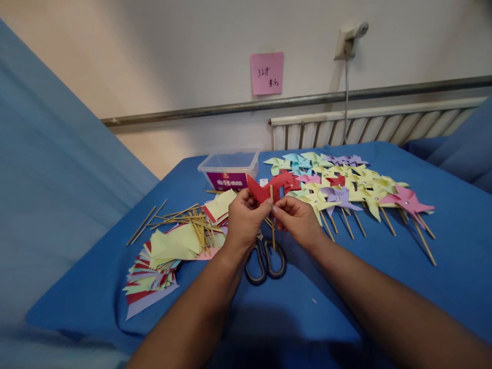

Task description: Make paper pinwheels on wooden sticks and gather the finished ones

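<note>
A red paper pinwheel (261, 190) with a thin wooden stick (273, 233) against its back is held up over the table's middle. My left hand (248, 212) is closed on it, thumb pressed to the stick near its upper end. My right hand (294, 218) has its fingers pinched together at the stick's other side; its fingertips touch the stick, and anything small between them is hidden. Below the hands lie dark-handled scissors (265, 259), their blades mostly covered by the hands.
Several finished pinwheels (338, 197) cover the table's right side. At left are loose wooden sticks (196, 223) and stacked coloured paper sheets (172, 246). A clear plastic box (230, 164) stands at the back. Blue cloth (346, 292) covers the table; a radiator (376, 123) is behind.
</note>
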### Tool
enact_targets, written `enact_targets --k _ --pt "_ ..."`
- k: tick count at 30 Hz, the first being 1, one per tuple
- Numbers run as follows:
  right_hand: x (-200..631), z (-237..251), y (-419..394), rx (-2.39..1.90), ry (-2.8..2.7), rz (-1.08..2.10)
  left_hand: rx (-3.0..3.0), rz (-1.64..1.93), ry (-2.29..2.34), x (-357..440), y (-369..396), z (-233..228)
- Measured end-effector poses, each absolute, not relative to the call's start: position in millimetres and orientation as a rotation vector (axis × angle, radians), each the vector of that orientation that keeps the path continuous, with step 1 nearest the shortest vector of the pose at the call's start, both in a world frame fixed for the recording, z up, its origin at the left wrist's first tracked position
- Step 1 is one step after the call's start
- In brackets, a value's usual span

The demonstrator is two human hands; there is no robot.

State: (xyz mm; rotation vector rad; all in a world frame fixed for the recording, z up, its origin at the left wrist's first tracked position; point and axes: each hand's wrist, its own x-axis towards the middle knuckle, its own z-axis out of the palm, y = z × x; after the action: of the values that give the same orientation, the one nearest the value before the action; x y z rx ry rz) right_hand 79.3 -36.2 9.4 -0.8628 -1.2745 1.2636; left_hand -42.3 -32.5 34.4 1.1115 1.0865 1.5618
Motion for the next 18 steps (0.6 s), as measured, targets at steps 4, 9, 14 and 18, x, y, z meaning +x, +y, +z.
enact_targets --k 4,9,14,18 --pt "86 8 -34 -0.955 -1.343 1.107 1.128 1.560 1.110 -44 -32 35" --pt "96 9 -21 -1.010 -1.208 1.005 1.086 1.517 1.103 -42 -33 35" --pt "100 9 -12 -0.807 -1.213 1.270 1.131 1.394 1.097 -38 -34 31" --pt "98 10 -10 -0.777 -1.132 1.343 1.144 1.363 1.079 -37 -34 29"
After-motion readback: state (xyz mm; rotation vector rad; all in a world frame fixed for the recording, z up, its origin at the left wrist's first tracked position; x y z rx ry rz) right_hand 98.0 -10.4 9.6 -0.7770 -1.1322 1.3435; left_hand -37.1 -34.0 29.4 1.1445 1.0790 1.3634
